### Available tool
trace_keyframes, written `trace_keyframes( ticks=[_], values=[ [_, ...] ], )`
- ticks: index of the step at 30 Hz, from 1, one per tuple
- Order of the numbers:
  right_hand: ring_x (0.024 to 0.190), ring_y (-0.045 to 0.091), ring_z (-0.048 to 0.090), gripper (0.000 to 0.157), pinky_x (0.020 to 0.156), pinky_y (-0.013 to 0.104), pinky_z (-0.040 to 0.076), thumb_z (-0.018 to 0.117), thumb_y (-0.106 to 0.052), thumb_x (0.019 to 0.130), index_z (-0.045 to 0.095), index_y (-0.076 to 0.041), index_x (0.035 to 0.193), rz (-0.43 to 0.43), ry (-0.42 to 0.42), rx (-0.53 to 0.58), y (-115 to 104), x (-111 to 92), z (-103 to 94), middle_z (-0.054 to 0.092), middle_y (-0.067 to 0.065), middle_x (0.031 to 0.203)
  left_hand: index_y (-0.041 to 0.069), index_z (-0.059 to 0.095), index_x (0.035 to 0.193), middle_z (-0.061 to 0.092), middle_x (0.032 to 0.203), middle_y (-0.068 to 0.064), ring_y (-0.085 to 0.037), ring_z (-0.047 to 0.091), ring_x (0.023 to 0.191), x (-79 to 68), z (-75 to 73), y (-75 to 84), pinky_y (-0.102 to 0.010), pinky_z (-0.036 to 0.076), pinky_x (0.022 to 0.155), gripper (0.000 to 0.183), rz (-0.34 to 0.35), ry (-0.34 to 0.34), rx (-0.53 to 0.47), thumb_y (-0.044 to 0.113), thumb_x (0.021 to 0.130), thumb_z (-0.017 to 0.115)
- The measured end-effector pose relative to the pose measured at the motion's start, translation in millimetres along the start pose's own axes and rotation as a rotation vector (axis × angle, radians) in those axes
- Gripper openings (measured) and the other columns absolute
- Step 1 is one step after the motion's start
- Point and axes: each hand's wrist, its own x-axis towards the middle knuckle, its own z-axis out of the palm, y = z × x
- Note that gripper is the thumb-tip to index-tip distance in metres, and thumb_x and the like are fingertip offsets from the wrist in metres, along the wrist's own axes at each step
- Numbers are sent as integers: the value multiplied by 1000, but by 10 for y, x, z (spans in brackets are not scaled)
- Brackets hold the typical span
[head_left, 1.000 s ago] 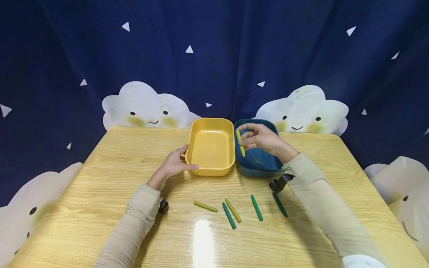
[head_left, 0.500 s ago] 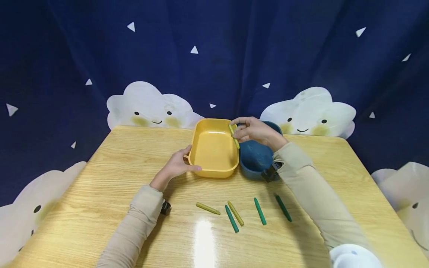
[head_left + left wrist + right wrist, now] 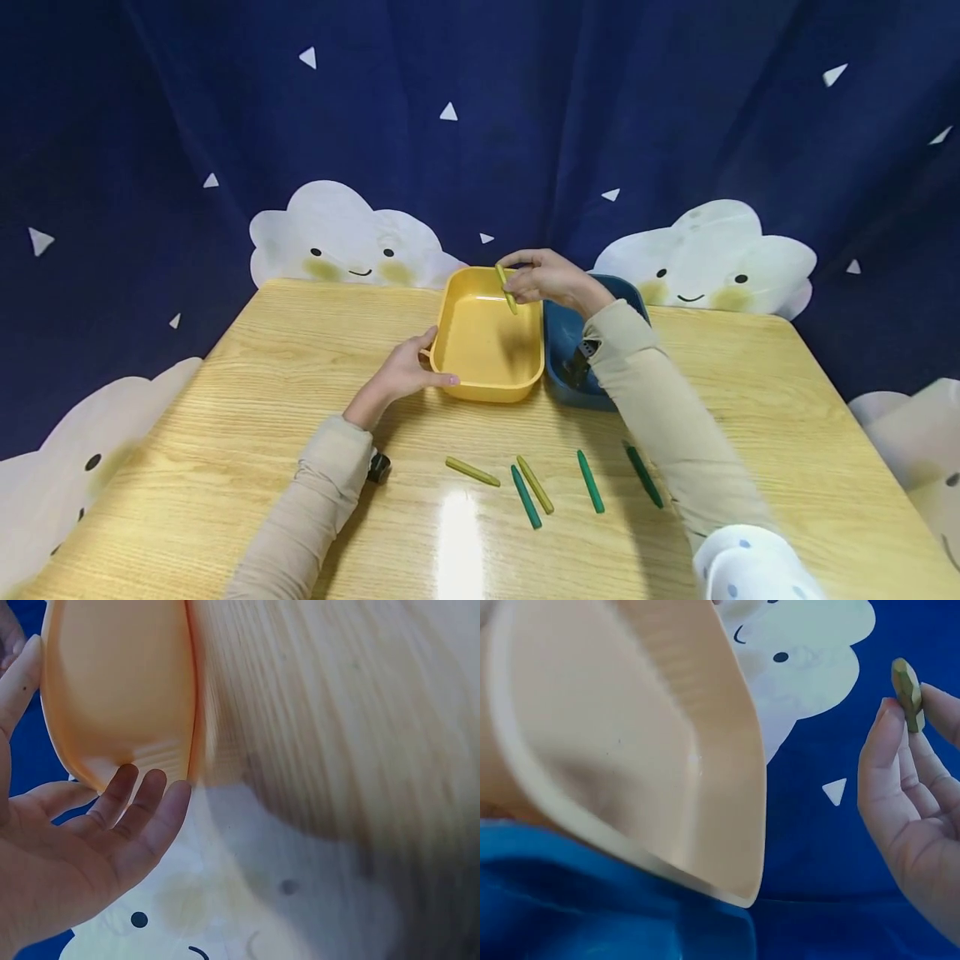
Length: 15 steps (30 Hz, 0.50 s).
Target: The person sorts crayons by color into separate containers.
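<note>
My right hand [image 3: 551,277] pinches a yellow crayon [image 3: 506,289] between thumb and fingertips, over the far right part of the yellow bin [image 3: 486,391]. In the right wrist view the crayon [image 3: 907,694] is seen nearly end-on, apart from the bin [image 3: 731,780]. My left hand [image 3: 405,369] grips the yellow bin at its left side, thumb along the near rim and fingers by the side handle. The left wrist view has the fingers of this hand [image 3: 82,855] curled against the bin's wall [image 3: 71,761]. The bin's visible floor bears no crayons.
A dark blue bin [image 3: 558,379] stands against the yellow bin's right side, partly hidden by the right forearm. In front lie yellow crayons [image 3: 472,472] [image 3: 535,484] and green crayons [image 3: 526,497] [image 3: 590,482] [image 3: 642,475] on the wooden table [image 3: 300,333]. A cloud-patterned curtain [image 3: 375,108] hangs behind.
My right hand has carried the yellow crayon leftward from above the blue bin to above the yellow bin. The left hand keeps its hold. The whole view has shifted slightly.
</note>
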Motion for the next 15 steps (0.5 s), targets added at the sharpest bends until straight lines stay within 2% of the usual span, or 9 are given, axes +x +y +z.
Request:
trace_keyframes(
  ticks=[4, 15],
  values=[
    [69, 18, 60, 46, 71, 33, 52, 62, 3, 82, 49, -1, 126, 25, 34, 10, 17, 153, 38, 61, 20, 98, -8, 20, 140, 43, 130, -26, -30, 57, 97, 2, -5, -15, -32, 50, 78, 98, 12, 7, -10, 19, 69, 81],
    [65, 17, 61, 47, 64, 29, 52, 63, 3, 81, 51, -2, 126, 109, 102, 59, 151, 515, 150, 62, 11, 86, -8, 19, 140, 46, 126, -27, -33, 56, 99, -25, 4, -4, -31, 50, 78, 99, -7, 2, -58, 18, 68, 81]
  ],
)
